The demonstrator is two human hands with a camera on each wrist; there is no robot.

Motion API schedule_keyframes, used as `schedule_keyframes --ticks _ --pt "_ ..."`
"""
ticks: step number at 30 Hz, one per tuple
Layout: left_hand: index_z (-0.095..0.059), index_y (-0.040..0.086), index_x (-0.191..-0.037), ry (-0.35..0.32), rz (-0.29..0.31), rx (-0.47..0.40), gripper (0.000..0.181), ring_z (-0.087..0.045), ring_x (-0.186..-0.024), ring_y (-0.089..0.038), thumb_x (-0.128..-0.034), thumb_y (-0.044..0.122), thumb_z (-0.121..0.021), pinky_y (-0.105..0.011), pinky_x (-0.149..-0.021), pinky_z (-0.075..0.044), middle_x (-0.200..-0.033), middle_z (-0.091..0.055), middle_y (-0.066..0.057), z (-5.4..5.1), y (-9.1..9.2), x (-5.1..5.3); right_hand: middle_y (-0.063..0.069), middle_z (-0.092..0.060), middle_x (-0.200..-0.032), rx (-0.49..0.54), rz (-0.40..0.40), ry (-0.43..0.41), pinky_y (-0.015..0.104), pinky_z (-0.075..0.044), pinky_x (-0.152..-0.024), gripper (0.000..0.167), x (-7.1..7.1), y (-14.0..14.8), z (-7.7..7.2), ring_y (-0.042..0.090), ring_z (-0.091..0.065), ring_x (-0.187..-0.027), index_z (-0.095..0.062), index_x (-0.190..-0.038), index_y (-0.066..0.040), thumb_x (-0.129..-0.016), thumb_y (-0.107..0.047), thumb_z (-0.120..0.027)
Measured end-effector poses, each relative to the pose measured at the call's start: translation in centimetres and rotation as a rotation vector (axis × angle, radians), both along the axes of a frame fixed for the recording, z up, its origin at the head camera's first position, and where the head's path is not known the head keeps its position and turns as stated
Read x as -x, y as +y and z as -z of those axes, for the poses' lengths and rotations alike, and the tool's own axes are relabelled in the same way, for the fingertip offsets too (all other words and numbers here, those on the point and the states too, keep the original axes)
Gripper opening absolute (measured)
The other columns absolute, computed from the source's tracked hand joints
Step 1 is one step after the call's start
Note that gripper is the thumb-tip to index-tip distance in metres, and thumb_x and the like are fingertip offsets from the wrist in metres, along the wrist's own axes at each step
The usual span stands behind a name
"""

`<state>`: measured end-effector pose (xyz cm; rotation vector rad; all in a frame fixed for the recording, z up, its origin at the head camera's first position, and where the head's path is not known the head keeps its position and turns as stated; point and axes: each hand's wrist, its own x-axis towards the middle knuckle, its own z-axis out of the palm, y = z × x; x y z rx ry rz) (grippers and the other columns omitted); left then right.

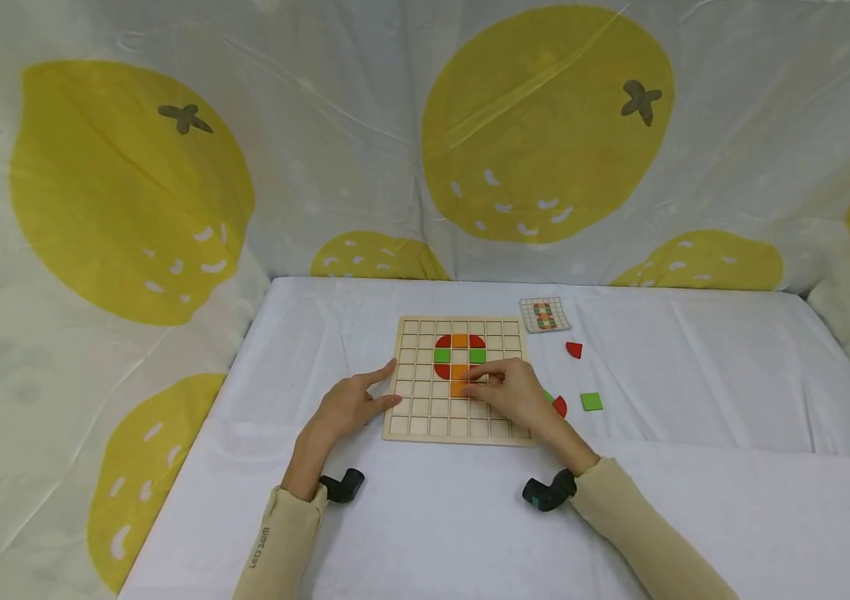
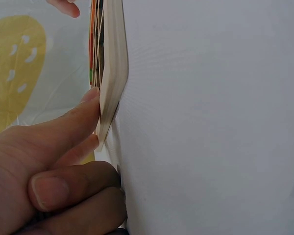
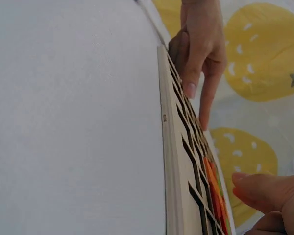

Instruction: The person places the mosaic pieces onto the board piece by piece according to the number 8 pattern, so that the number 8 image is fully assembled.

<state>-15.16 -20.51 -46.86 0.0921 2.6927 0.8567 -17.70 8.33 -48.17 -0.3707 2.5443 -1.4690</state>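
A wooden grid board (image 1: pixel 410 426) lies on the white table. On it sit orange squares (image 1: pixel 459 341), green squares (image 1: pixel 442 356) and red quarter-round tiles (image 1: pixel 443 371). My left hand (image 1: pixel 346 406) touches the board's left edge with extended thumb and index finger. My right hand (image 1: pixel 518 390) is over the board, thumb and index fingertips apart at two orange squares, one above the other. The lower orange square (image 1: pixel 457 389) appears flat in its cell and is partly covered by the thumb. In the right wrist view, the fingertips (image 3: pixel 241 186) are close to the board's surface.
A small pattern card (image 1: pixel 545 315) lies beyond the board's top right corner. To the right are a loose red quarter-round (image 1: pixel 574 350) and a green square (image 1: pixel 591 402). Another red piece (image 1: pixel 560 406) and a green one show partly beside my right hand. Lemon-print cloth hangs behind.
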Motion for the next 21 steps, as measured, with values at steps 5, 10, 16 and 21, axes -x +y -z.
schedule_keyframes --ticks 5,10,16,21 --pt "-0.039 0.026 -0.16 0.001 0.0 0.003 0.071 -0.044 -0.062 -0.013 -0.0983 0.042 -0.07 -0.029 -0.06 -0.037 -0.066 -0.062 -0.005 0.0 0.0 0.0 -0.002 -0.037 -0.056 -0.007 0.017 -0.03 0.023 -0.023 -0.049 0.019 0.3 1.6 -0.7 0.016 -0.036 -0.052 -0.083 -0.107 -0.015 -0.09 -0.024 -0.082" --pt "-0.039 0.024 -0.16 -0.001 0.005 -0.007 0.07 -0.044 -0.062 -0.013 -0.0986 0.041 -0.07 -0.029 -0.061 -0.037 -0.067 -0.062 -0.005 0.0 0.1 0.0 -0.001 -0.035 -0.059 -0.061 0.061 -0.016 0.024 -0.023 -0.048 0.025 1.2 4.4 -1.2 0.016 -0.034 -0.053 -0.081 -0.113 -0.012 -0.092 -0.025 -0.08" --pt "-0.039 0.024 -0.16 0.002 0.011 0.0 0.07 -0.042 -0.061 -0.013 -0.0987 0.041 -0.07 -0.029 -0.061 -0.037 -0.065 -0.062 -0.005 -0.2 0.1 -0.1 -0.002 -0.033 -0.059 -0.118 0.137 0.005 0.025 -0.022 -0.049 0.028 2.4 8.2 -1.8 0.015 -0.031 -0.052 -0.08 -0.116 -0.008 -0.091 -0.022 -0.081" --pt "-0.039 0.024 -0.16 0.002 0.009 -0.006 0.071 -0.043 -0.061 -0.013 -0.0989 0.041 -0.069 -0.029 -0.062 -0.037 -0.065 -0.062 -0.005 -0.3 0.1 -0.1 -0.001 -0.035 -0.062 -0.189 0.208 0.016 0.027 -0.027 -0.052 0.031 3.2 11.1 -1.6 0.016 -0.036 -0.058 -0.078 -0.119 -0.006 -0.092 -0.021 -0.08"
